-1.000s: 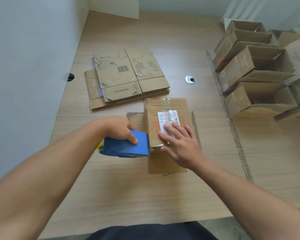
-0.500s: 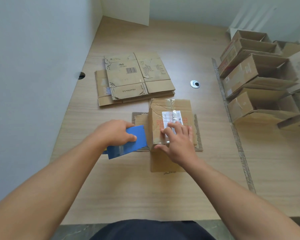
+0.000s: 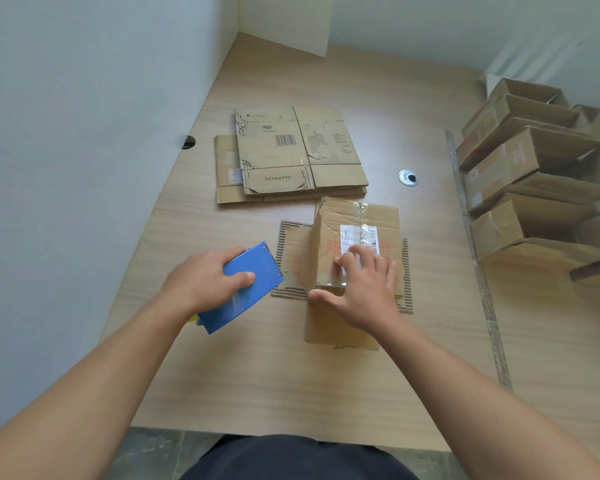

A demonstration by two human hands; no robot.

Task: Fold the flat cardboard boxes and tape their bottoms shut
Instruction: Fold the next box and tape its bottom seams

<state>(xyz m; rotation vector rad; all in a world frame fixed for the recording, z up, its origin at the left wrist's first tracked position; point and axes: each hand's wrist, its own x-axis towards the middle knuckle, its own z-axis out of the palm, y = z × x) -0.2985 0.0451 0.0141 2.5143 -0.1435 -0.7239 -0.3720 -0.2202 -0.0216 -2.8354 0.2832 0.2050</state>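
A small folded cardboard box (image 3: 329, 233) stands bottom up in the middle of the table, its lower flaps spread flat around it. Clear tape runs across its top, over a white label. My right hand (image 3: 362, 289) lies on the box's near end, fingers on the tape and thumb at the near left corner. My left hand (image 3: 205, 284) grips a blue tape dispenser (image 3: 246, 285) just left of the box, apart from it. A stack of flat cardboard boxes (image 3: 291, 157) lies behind.
Several folded open boxes (image 3: 520, 188) are piled at the right, past a grey strip (image 3: 475, 258) running along the wooden table (image 3: 257, 375). A metal cable grommet (image 3: 408, 177) sits right of the flat stack. A white wall closes the left side.
My left hand drew the blue dispenser left, away from the box, and tilted it. My right hand stayed on the box's taped top, fingers curling a little.
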